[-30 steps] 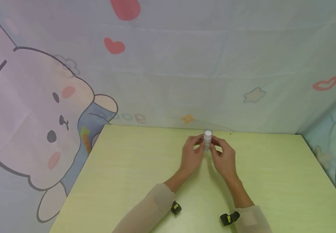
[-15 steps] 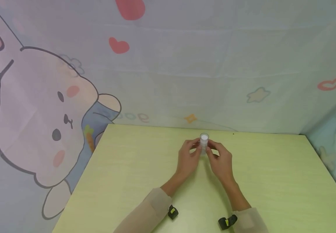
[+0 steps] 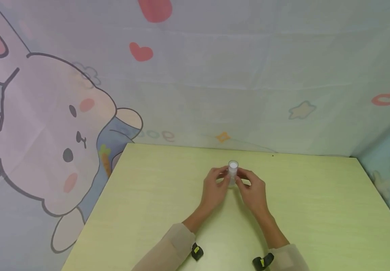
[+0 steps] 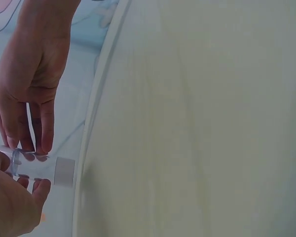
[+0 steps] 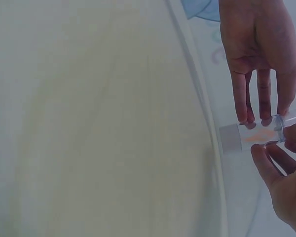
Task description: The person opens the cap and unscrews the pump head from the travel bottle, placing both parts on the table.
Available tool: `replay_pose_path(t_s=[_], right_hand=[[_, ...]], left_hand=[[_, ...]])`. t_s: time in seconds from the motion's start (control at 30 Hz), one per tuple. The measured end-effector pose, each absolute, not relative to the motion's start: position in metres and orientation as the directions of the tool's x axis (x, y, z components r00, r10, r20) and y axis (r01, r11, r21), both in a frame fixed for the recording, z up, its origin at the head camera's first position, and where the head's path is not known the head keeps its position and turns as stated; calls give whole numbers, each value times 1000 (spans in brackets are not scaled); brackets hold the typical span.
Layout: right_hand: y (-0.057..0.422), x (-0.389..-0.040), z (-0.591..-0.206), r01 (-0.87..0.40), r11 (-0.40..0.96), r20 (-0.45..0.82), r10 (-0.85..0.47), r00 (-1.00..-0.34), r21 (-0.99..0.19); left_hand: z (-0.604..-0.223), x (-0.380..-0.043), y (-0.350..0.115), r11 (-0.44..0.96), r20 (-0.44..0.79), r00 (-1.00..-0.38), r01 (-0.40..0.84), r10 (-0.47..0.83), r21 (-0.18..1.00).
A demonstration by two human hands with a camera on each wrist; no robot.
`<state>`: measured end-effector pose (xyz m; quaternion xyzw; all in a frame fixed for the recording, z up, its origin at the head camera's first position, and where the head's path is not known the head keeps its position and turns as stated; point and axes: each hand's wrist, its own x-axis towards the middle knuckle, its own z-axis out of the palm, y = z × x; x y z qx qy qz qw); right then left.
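Observation:
A clear cylindrical container (image 3: 232,174), whose top is white within a clear rim, stands upright between both hands above the table. My left hand (image 3: 214,191) pinches it from the left between thumb and fingers. On the other side, my right hand (image 3: 254,192) grips it the same way. Seen sideways in the left wrist view, the container (image 4: 35,166) has a whitish lower end and a clear narrower part at the other end. The right wrist view shows fingertips of both hands on the container (image 5: 256,134). Their fingers cover part of its sides.
A pale yellow-green table (image 3: 140,210) spreads beneath the hands. Behind it hangs a curtain (image 3: 198,75) printed with hearts and a large rabbit, meeting the table's far edge. Each sleeve carries a small black strapped device (image 3: 197,251) near the wrist.
Both hands have brought the container back from the far edge toward the person and slightly left. The grip looks the same. The head view has shifted a little.

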<state>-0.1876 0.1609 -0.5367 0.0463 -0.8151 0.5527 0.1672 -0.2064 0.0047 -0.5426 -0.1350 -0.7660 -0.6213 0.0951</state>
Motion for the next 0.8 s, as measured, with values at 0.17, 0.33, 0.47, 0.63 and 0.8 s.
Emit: replay_pose_path(t_s=[0.17,0.33,0.47,0.63,0.8], right_hand=[[159,-187,-538,-252,388,318,114,-941,-886],[160,-187,-540,-256,398,322,108,-941,-881],[161,-188,-541,-259,407,325,101,-940,-876],[161,-189,-541,-254,406,317,94,-944,-878],[162,-191,-542,-246,407,302,80,-950,-880]], left_hand=[[-544,-205,4,196,309,-947,321,88,927],[-545,-205,5,204,294,-951,307,92,930],[-546,-206,5,207,286,-953,301,96,931],[-546,-208,4,212,269,-958,286,103,935],[-546,-208,4,211,253,-962,269,103,940]])
